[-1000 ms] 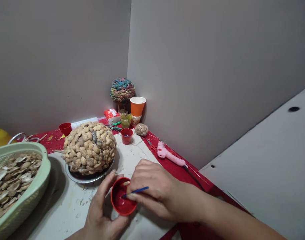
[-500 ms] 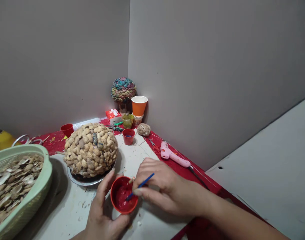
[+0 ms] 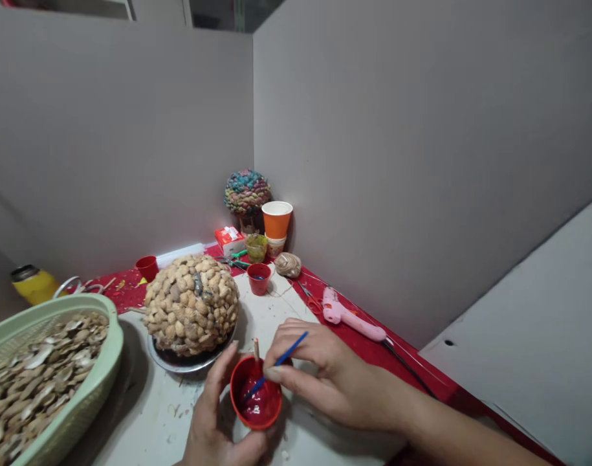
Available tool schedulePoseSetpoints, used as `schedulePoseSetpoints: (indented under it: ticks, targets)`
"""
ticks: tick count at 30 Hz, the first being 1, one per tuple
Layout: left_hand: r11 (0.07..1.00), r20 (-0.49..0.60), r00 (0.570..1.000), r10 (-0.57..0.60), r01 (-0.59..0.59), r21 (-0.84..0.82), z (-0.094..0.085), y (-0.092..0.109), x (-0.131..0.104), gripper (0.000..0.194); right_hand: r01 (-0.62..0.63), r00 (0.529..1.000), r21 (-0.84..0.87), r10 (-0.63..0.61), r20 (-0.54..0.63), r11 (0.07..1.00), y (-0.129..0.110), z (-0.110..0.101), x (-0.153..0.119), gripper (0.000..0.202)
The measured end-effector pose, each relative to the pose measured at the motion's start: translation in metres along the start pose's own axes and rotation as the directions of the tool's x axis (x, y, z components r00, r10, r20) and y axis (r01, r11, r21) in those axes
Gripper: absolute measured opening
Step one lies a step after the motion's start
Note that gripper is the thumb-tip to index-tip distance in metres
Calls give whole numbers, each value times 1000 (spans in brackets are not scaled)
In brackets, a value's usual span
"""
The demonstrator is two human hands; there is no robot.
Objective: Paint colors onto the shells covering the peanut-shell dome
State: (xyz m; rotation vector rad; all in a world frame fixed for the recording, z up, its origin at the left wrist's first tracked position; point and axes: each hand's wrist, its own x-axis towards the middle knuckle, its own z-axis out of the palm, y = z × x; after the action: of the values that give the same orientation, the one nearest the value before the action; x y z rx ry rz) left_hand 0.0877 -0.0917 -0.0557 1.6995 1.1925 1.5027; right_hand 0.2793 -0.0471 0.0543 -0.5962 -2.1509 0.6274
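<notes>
Steadily, the person's left hand [image 3: 215, 414] held a red cup [image 3: 240, 375] above the near part of the desk, its fingers curled around the cup's side, with the thumb at the near edge. The cup was tipped, and glossy red liquid [image 3: 255, 410] pooled inside. Over its right rim, the right hand [image 3: 319, 362] pinched a slim blue tool [image 3: 292, 347] between thumb and fingers, the lower end in the liquid. A pale stick [image 3: 256, 350] poked up at the cup's far side, just beside the right fingers; whether they touched it could not be told.

Beyond the left hand, a peanut-covered ball [image 3: 191, 304] rested in a metal dish [image 3: 179, 371], two dark patches showing on its shells. Farther left, a green basket [image 3: 113, 346] held loose shells [image 3: 43, 372]. Near the right-hand wall lay a pink glue gun [image 3: 356, 323], scissors [image 3: 315, 304] and a ball of twine [image 3: 288, 265]; a second red cup [image 3: 259, 288] stood near the twine.
</notes>
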Motion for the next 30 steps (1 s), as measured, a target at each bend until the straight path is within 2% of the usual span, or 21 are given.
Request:
schedulePoseSetpoints:
  ticks: [4,7,10,14,18,21,24,30]
  targets:
    - [996,-26,999,29,-27,84,-6,2,1,73,-120,987,87,128,-97,989,-9,-13,2,16]
    - [999,-38,999,23,-22,42,-11,6,3,74,-217,950,179,250,-185,960,-12,-19,4,19]
    - [1000,-88,996,-27,26,-12,-14,14,8,76,-271,908,345,358,-218,899,-12,-21,9,26]
    - [980,-155,974,-164,143,-139,-19,35,21,80,-268,862,580,461,-213,769,-6,-22,18,32]
    - [934,-170,946,-275,221,-281,-25,58,36,87,-268,810,703,549,-206,659,-1,-18,30,37]
    - [912,-178,938,-297,223,-345,-29,67,42,93,-274,778,773,604,-172,573,0,-15,39,41]
    - [908,-201,934,-296,210,-361,-31,68,46,94,-288,757,819,641,-124,497,1,-14,47,43]
    - [888,-234,917,-323,208,-411,-35,73,52,95,-295,748,839,657,-95,457,13,-15,55,43]
